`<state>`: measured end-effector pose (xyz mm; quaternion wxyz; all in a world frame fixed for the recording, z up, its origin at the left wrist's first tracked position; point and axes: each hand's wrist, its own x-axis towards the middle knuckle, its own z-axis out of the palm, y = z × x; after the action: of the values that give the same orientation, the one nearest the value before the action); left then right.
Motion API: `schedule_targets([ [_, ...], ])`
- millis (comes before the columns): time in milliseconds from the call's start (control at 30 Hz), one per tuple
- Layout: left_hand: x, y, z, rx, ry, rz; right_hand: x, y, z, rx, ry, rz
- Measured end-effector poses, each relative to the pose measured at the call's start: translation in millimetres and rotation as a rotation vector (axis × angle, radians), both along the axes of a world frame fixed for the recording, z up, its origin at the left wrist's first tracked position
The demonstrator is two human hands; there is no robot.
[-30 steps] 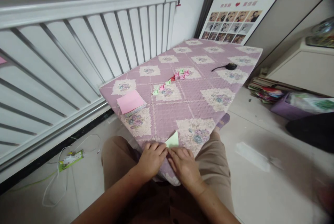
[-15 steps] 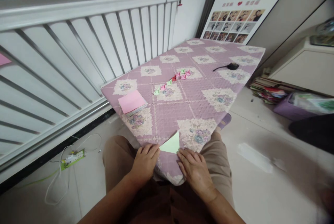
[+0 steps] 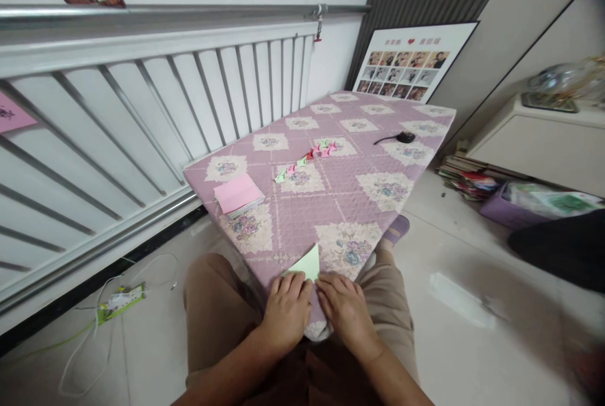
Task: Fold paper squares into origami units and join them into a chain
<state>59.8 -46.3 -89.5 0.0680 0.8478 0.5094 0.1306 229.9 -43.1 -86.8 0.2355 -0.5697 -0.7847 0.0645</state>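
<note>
A pale green sheet of paper (image 3: 308, 263), folded to a triangle-like shape, lies at the near corner of the table with a point facing away from me. My left hand (image 3: 290, 308) covers its near left edge, fingers close together and bent over the paper. At the near right corner, the fingertips of my right hand (image 3: 344, 304) hold the paper down. The two hands almost meet, and the thumbs are partly hidden. Farther up the cloth is a row of small folded pink, red and green paper pieces (image 3: 307, 159).
A stack of pink-topped paper (image 3: 239, 193) rests on the flowered purple tablecloth (image 3: 297, 217), left of centre. A black object with a cord (image 3: 405, 137) lies toward the far right. The radiator (image 3: 198, 91) runs along the left, with a power strip (image 3: 121, 302) on the floor below.
My left hand has slid right along the paper's near edge, close to my right hand, and now covers more of the sheet. The camera view has tilted up slightly.
</note>
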Motion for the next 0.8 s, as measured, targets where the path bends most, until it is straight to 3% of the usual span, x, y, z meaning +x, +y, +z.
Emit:
schedule_targets([
  [100,-2,-4,-4.5,0.015,-0.019,0.05,4,18,5.5,-0.079,0.063,-0.039],
  [200,-3,-6,-6.1,0.014,-0.044,0.086,4,45,12.6,-0.229,0.099,-0.177],
  [367,-3,-7,-9.2,-0.017,-0.084,0.115,-3,72,20.6,-0.327,0.114,-0.181],
  [667,-10,-8,-9.7,-0.033,-0.145,0.072,-11,42,23.0,-0.455,0.229,-0.049],
  [800,-18,-9,-9.5,-0.037,-0.35,0.056,-14,31,23.2,-0.468,0.441,-0.043],
])
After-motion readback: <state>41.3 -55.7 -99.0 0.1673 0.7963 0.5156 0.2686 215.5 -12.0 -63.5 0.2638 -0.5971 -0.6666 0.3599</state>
